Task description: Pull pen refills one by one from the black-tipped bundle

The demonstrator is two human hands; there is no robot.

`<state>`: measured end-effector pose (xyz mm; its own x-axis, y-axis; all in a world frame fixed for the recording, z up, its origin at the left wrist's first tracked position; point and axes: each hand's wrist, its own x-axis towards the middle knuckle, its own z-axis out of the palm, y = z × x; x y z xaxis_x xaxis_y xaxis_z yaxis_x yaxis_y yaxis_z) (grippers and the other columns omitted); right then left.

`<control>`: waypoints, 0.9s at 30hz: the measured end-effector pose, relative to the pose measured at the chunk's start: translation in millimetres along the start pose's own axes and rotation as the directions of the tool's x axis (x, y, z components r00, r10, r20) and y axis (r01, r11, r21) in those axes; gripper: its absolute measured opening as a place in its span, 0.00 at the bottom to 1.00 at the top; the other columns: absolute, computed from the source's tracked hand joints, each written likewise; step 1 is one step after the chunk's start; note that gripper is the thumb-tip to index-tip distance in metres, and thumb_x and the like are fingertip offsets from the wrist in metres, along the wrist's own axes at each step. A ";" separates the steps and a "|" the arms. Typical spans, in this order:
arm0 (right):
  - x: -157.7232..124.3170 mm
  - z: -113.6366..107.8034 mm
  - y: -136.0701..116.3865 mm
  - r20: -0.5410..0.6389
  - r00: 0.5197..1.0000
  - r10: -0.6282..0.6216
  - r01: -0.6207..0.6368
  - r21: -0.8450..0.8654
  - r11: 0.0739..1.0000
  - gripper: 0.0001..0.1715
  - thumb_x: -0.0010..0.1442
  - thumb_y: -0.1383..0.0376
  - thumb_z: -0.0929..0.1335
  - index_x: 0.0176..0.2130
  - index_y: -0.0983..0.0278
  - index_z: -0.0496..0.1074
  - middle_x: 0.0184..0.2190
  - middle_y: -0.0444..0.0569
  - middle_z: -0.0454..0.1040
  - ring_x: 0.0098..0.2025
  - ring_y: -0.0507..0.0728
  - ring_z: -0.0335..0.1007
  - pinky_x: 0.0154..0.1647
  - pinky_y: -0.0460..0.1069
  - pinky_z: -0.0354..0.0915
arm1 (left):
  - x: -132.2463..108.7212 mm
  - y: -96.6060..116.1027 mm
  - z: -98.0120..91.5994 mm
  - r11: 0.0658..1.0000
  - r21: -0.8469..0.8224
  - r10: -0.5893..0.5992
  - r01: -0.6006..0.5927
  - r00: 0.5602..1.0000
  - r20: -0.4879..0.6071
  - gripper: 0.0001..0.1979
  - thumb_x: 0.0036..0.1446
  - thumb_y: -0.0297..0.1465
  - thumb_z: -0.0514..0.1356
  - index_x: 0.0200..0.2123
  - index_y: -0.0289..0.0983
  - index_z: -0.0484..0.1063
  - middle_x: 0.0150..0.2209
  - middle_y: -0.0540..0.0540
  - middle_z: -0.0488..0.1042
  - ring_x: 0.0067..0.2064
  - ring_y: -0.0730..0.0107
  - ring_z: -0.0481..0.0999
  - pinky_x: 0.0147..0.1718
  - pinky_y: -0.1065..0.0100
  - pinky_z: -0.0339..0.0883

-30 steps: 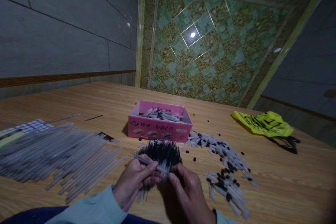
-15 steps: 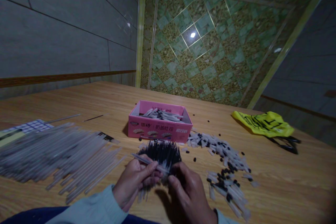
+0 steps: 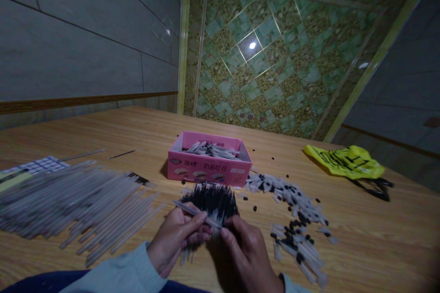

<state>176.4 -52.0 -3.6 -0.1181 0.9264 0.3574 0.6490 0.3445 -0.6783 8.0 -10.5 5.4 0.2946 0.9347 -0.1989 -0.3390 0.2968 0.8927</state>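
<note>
My left hand (image 3: 175, 238) is closed round a fanned bundle of black-tipped pen refills (image 3: 213, 201) and pinches a thin clear pen tube (image 3: 192, 213) that slants up to the left. Close beside it, my right hand (image 3: 245, 252) has its thumb and fingers pinched at the tube's near end by the bundle. Both hands hover low over the wooden table (image 3: 360, 238) near its front edge.
A wide pile of clear pen tubes (image 3: 75, 203) lies at the left. A pink cardboard box (image 3: 208, 165) with small pen parts stands behind the hands. Scattered caps and black tips (image 3: 295, 215) lie at the right; a yellow bag (image 3: 343, 161) lies farther right.
</note>
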 end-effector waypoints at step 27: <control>30.5 -117.4 54.0 0.071 0.944 0.322 -0.192 -0.674 0.713 0.05 0.46 0.68 0.68 0.24 0.62 0.75 0.24 0.48 0.76 0.26 0.56 0.68 0.23 0.46 0.51 | -2.9 6.8 2.6 1.000 -0.013 -0.015 0.015 1.000 -0.021 0.14 0.48 0.36 0.63 0.36 0.34 0.69 0.22 0.51 0.72 0.20 0.78 0.69 0.18 0.77 0.63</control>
<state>296.2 -23.0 46.0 0.0439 0.9964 0.0731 0.9922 -0.0349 -0.1197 7.2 -11.7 13.1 0.2809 0.9339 -0.2211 -0.3463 0.3135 0.8842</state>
